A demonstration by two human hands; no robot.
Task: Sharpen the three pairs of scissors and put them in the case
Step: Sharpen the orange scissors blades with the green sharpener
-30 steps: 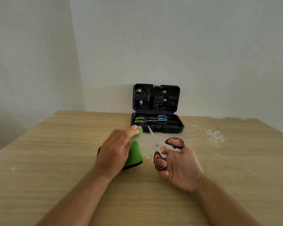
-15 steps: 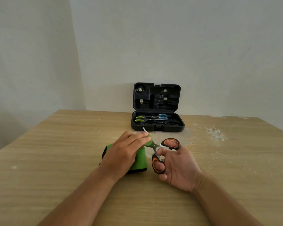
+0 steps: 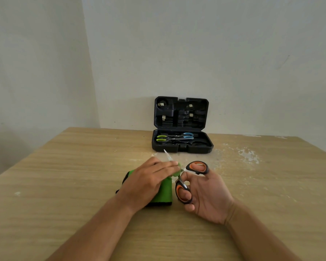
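Note:
My left hand (image 3: 149,180) presses down on a green sharpener (image 3: 164,193) with a black base, standing on the table. My right hand (image 3: 205,196) holds the orange-and-black scissors (image 3: 195,169) by both handle loops, spread wide. Their blades run through the sharpener's top, and one blade tip (image 3: 167,154) sticks out beyond my left fingers. Behind them stands an open black case (image 3: 183,148), lid upright against the wall. In its lower half lie the green-handled scissors (image 3: 161,138) and the blue-handled scissors (image 3: 188,135).
The wooden table (image 3: 64,185) has white scuffed patches (image 3: 247,154) to the right of the case. A pale wall rises right behind the case, with a corner at the left.
The scissors were apart from the sharpener with blades pointing away; now their blades sit in the sharpener's slot and have slid further left. My left hand shifted slightly on top.

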